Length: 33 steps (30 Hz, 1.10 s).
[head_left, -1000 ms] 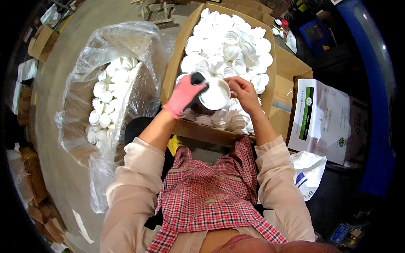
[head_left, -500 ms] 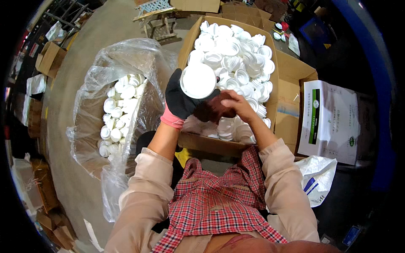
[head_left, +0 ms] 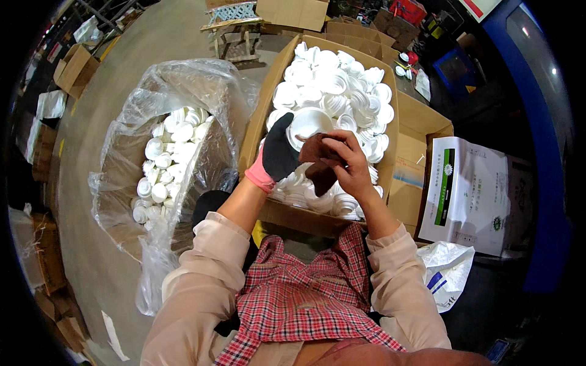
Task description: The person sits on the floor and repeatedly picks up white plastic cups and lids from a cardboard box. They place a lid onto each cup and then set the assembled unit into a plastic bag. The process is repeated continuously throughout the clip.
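My left hand (head_left: 278,149), in a black glove with a pink cuff, is closed around a round white plastic lid (head_left: 307,124). The lid is tilted so that its hollow side shows. A folded brown cloth (head_left: 321,178) is pinched in my bare right hand (head_left: 347,160). Part of this cloth lies against the lid's right edge; whether it presses there I cannot tell. Both hands are over a cardboard box (head_left: 308,218) heaped with similar white lids (head_left: 332,81). The fingertips of my left hand are partly hidden by the lid.
On the left stands a container lined with clear plastic (head_left: 125,137), holding more white pieces (head_left: 160,160). To the right are an opened carton (head_left: 421,125), a white printed carton (head_left: 467,189) and a white sack (head_left: 448,271). A small stand (head_left: 235,39) is at the back.
The lid has turned from its flat face to its hollow side and shifted right and slightly down. My right hand has moved with the brown cloth up to the lid's edge.
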Each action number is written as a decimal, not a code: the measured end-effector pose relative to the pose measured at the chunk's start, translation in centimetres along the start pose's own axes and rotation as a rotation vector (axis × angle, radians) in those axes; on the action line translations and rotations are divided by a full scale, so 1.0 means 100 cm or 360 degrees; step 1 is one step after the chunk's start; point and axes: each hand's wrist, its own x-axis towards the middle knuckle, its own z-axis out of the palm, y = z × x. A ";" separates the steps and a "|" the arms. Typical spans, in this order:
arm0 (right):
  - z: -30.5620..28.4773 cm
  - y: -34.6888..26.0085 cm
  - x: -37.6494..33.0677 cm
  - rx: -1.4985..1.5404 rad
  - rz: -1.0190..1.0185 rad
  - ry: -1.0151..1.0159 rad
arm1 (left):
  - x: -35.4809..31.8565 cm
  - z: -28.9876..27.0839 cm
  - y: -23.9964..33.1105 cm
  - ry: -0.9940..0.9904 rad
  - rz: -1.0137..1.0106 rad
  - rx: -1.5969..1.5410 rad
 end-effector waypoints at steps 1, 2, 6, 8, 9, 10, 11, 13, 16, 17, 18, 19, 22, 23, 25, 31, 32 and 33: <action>-0.001 0.000 -0.003 0.0021 0.0023 -0.0027 | 0.000 0.002 0.002 -0.0078 -0.0152 -0.0631; -0.003 0.001 -0.004 0.0042 0.0050 -0.0042 | 0.000 0.003 0.003 -0.0095 -0.0336 -0.1248; 0.000 0.003 -0.009 0.0018 -0.0065 -0.0078 | -0.002 0.010 0.003 0.0025 -0.0199 -0.0431; 0.021 -0.002 -0.015 -0.0086 -0.0333 -0.0087 | 0.005 0.009 -0.018 0.0080 -0.0622 -0.1595; 0.025 -0.013 -0.017 -0.0199 -0.0367 -0.0088 | 0.003 0.010 -0.021 -0.0059 -0.0667 -0.1709; 0.027 -0.015 -0.017 -0.0220 -0.0350 0.0007 | -0.008 0.018 -0.026 -0.0066 -0.0496 -0.1209; 0.028 -0.016 -0.016 -0.0239 -0.0338 0.0097 | -0.009 0.020 -0.034 -0.0116 -0.0507 -0.1422; 0.024 -0.016 -0.008 -0.0325 -0.0348 0.0202 | -0.013 0.022 -0.047 -0.0205 -0.0561 -0.1829; 0.010 -0.003 -0.006 -0.0335 0.0021 0.0396 | -0.015 0.041 -0.041 0.0070 -0.0053 0.0762; 0.009 0.003 -0.007 -0.0243 0.0199 0.0473 | -0.013 0.048 -0.026 0.0173 -0.0040 0.0484; 0.003 0.002 -0.005 -0.0170 0.0352 0.0403 | -0.009 0.041 -0.022 0.0176 0.0033 0.0528; 0.011 0.027 -0.016 -0.0267 0.0385 0.0304 | -0.004 0.030 -0.017 0.0182 0.0107 0.0571; 0.045 0.053 -0.047 -0.0181 0.0394 -0.0230 | 0.001 0.007 0.003 0.0378 0.0078 0.0086; 0.052 0.057 -0.052 -0.0277 0.0475 -0.0297 | 0.001 -0.006 0.004 0.0383 -0.0030 -0.0307; 0.040 0.086 -0.052 -0.0461 0.0536 -0.0170 | 0.002 -0.024 0.004 0.0392 -0.0251 -0.1055; -0.016 0.176 -0.073 -0.1361 0.1548 -0.0289 | 0.005 -0.014 0.011 -0.0223 -0.0275 -0.1591; -0.018 0.179 -0.075 -0.1367 0.1674 -0.0348 | 0.006 -0.013 0.012 -0.0381 -0.0257 -0.1695; -0.020 0.183 -0.077 -0.1374 0.1804 -0.0404 | 0.006 -0.013 0.010 -0.0366 -0.0224 -0.1577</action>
